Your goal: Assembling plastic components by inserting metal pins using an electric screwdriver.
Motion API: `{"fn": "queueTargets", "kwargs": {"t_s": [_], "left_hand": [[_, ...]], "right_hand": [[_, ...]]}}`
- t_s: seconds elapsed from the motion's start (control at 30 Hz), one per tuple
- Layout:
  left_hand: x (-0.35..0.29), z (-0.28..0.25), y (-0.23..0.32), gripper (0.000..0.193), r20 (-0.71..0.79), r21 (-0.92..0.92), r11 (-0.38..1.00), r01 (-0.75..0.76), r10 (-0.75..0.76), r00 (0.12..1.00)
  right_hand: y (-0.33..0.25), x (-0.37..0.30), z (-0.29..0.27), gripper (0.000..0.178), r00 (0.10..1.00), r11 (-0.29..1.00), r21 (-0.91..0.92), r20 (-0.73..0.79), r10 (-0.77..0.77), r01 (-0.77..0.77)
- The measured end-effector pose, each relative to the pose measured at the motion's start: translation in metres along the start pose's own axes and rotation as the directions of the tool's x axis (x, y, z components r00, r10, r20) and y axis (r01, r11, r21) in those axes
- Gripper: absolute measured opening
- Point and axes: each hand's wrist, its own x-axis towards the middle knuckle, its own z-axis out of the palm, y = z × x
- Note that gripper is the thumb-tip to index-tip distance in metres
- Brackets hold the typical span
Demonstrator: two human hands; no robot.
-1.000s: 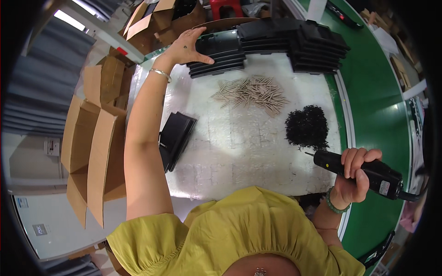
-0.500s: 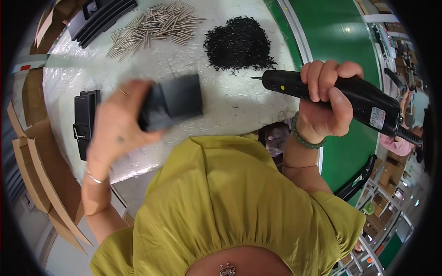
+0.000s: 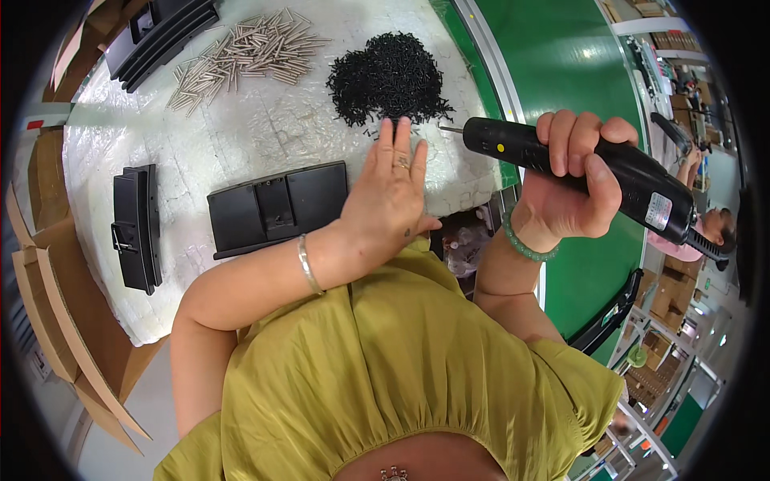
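Observation:
My left hand reaches out with its fingers extended, and the fingertips touch the near edge of a heap of small black screws. No object shows in it. My right hand is wrapped round a black electric screwdriver, whose thin bit points left toward the screws. A black plastic panel with a recessed middle section lies on the plastic-covered table, beside my left forearm. Farther left lies a similar black part with a small metal pin on it.
A pile of silver metal pins lies at the back, near stacked black panels at the far left. An open cardboard box stands by the table's left edge. A green conveyor surface with a metal rail runs along the right.
My left hand has let go of the black panel, which now lies on the table, and has moved right to the screws. My right hand still holds the screwdriver in nearly the same place.

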Motion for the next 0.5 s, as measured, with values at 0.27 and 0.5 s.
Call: {"fn": "queueTargets", "kwargs": {"t_s": [0.27,0.5], "left_hand": [[-0.008,0.003,0.018,0.082,0.012,-0.117,0.990,-0.083,0.085,0.996],[-0.038,-0.057,-0.020,0.074,0.097,-0.008,1.000,0.005,-0.004,0.995]], "right_hand": [[-0.001,0.000,-0.010,0.034,1.000,0.999,-0.024,-0.008,0.024,-0.024],[-0.001,-0.008,-0.018,0.033,0.998,0.996,-0.068,0.001,0.060,-0.060]]}}
